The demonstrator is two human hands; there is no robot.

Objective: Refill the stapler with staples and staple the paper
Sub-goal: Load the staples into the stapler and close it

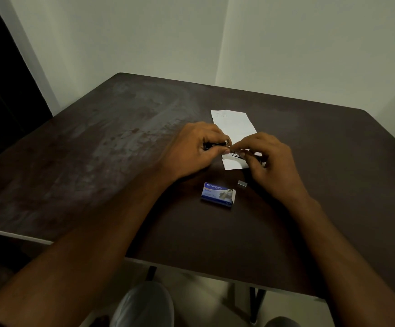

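Single head-worn view, wide-angle. It looks forward and steeply down across the surface [286,232] from its near edge, toward a wall corner [224,43]. Left hand [191,149] and right hand [272,161] sit mid-frame, close.

Brightness: dim overall, with greenish-brown tint.
Light source: from above, strongest on wall [144,43] in upper centre.
Glare: dull grey sheen on table [111,128] left of centre; paper [234,126] almost washed out.
Shadows: soft, weak in lower centre; upper left corner nearly black.
Blur: fine detail at centre smeared.
Distortion: straight lines bowed near frame edges.
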